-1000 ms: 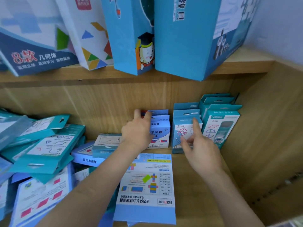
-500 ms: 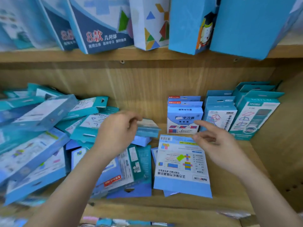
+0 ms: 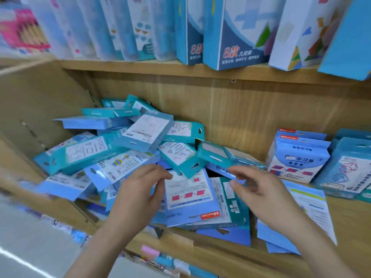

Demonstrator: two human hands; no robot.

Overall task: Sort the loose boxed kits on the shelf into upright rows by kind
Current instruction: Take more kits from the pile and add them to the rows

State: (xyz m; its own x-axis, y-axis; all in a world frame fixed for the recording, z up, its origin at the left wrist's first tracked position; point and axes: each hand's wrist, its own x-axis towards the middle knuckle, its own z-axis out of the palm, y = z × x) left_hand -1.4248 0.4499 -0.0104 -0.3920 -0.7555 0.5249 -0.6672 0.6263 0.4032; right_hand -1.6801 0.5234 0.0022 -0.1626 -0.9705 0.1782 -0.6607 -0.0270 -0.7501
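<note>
Loose kits [image 3: 146, 131] lie heaped on the shelf [image 3: 349, 227] from 9 to 12 o'clock of the hands, a teal kit [image 3: 178, 155] tilted over the flat kit [image 3: 188, 195] between them. The left hand [image 3: 138, 197] curls its grip at the flat kit's top corner, blur hiding whether it holds, while the right hand [image 3: 263, 193] pinches the edge of a blue kit [image 3: 217, 169] wedged under teal ones. Upright rows [image 3: 299, 157] stand at 3 o'clock, tall boxes [image 3: 236, 31] on the upper shelf [image 3: 160, 67] at 12.

Tall blue-and-white boxes [image 3: 230, 37] stand along the upper shelf [image 3: 140, 67], beside a pink box [image 3: 22, 31].
</note>
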